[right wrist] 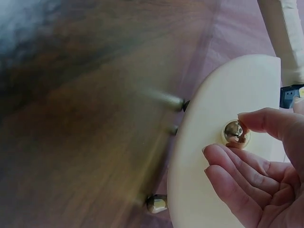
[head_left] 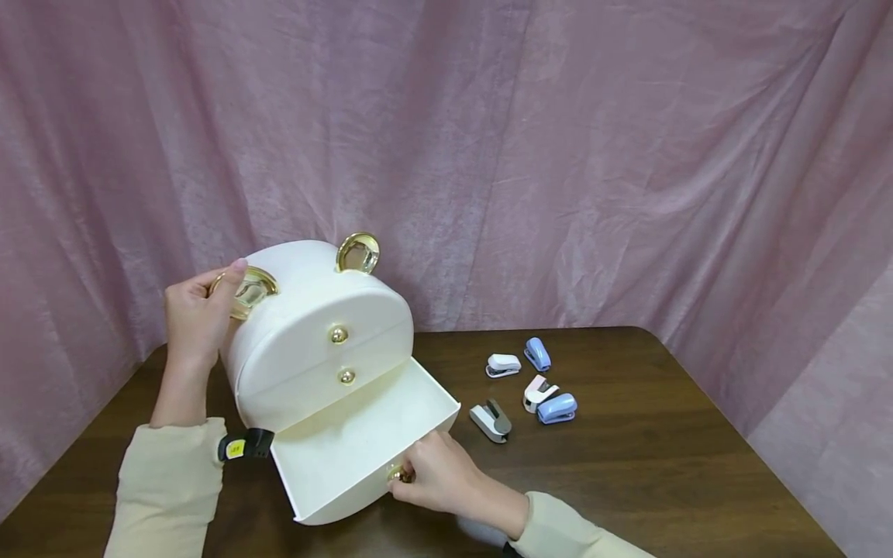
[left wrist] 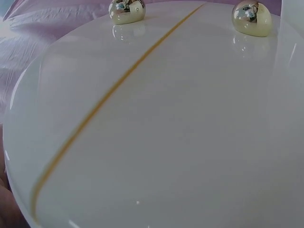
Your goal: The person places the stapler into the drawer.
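Note:
A white drawer box [head_left: 300, 263] with a rounded top and two gold ear-shaped handles stands at the left of the table. My left hand [head_left: 198, 318] grips its left gold ear [head_left: 254, 285]. The bottom drawer [head_left: 370, 422] is pulled out, and nothing shows inside it. At the drawer's front, my right hand [head_left: 443, 477] pinches the gold knob [right wrist: 235, 133] between thumb and fingers. Two upper drawers are closed, each with a gold knob [head_left: 338, 335]. The left wrist view is filled by the box's glossy front [left wrist: 166, 118].
Right of the box lie several mini staplers: a white one [head_left: 503, 365], a blue one [head_left: 537, 354], another white one [head_left: 538, 393], another blue one [head_left: 556, 408] and a white-and-grey one [head_left: 491, 421]. A pink curtain [head_left: 530, 155] hangs behind the dark wooden table [head_left: 649, 449].

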{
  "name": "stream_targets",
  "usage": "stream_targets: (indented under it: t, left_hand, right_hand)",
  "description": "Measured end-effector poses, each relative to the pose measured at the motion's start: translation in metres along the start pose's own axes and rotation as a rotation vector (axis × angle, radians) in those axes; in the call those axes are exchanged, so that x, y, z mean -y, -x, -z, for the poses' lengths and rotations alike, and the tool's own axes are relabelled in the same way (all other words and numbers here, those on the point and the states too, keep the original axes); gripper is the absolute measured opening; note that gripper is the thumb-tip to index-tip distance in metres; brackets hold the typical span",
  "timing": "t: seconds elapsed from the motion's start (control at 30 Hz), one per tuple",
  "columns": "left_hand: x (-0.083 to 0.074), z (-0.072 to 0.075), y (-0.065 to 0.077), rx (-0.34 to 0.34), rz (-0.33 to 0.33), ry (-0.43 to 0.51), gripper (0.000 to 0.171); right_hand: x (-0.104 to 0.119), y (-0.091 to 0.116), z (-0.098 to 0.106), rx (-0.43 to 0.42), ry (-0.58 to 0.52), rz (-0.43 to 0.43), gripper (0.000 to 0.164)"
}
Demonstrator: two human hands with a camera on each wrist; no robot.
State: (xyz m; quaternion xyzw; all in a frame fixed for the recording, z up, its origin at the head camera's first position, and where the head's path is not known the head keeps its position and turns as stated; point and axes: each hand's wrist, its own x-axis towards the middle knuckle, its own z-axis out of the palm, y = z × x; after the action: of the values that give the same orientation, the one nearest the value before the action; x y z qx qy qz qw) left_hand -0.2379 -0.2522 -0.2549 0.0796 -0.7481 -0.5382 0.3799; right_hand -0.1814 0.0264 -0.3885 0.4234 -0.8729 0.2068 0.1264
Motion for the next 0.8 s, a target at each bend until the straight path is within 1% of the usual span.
stream_targets:
  t: [0.1, 0.3, 0.37, 0.47, 0.57, 0.67, 0.8]
  left_hand:
    - [0.0, 0.0, -0.001, -0.004, 0.01, -0.001, 0.041]
    - [0.001, 0.001, -0.001, 0.016, 0.031, -0.009, 0.043]
    - [0.001, 0.001, -0.001, 0.015, 0.033, -0.005, 0.043]
    - [0.001, 0.0, -0.001, 0.017, 0.03, 0.012, 0.042]
    - [0.001, -0.001, 0.0, 0.018, 0.015, 0.022, 0.04]
    - [0.001, -0.001, 0.0, 0.016, 0.001, 0.031, 0.039]
    - [0.0, 0.001, 0.0, 0.018, -0.009, 0.024, 0.041]
  right_hand:
    - [0.0, 0.0, -0.001, -0.008, 0.007, -0.002, 0.05]
    - [-0.002, 0.002, -0.001, -0.001, -0.019, 0.009, 0.047]
    - [-0.004, 0.003, 0.0, 0.029, -0.035, 0.007, 0.043]
    - [-0.01, 0.006, 0.004, 0.086, -0.066, -0.02, 0.031]
    - [-0.019, 0.013, 0.011, 0.108, -0.097, -0.05, 0.023]
    - [-0.031, 0.022, 0.02, 0.086, -0.143, -0.075, 0.02]
    - [-0.05, 0.035, 0.032, 0.022, -0.179, -0.108, 0.019]
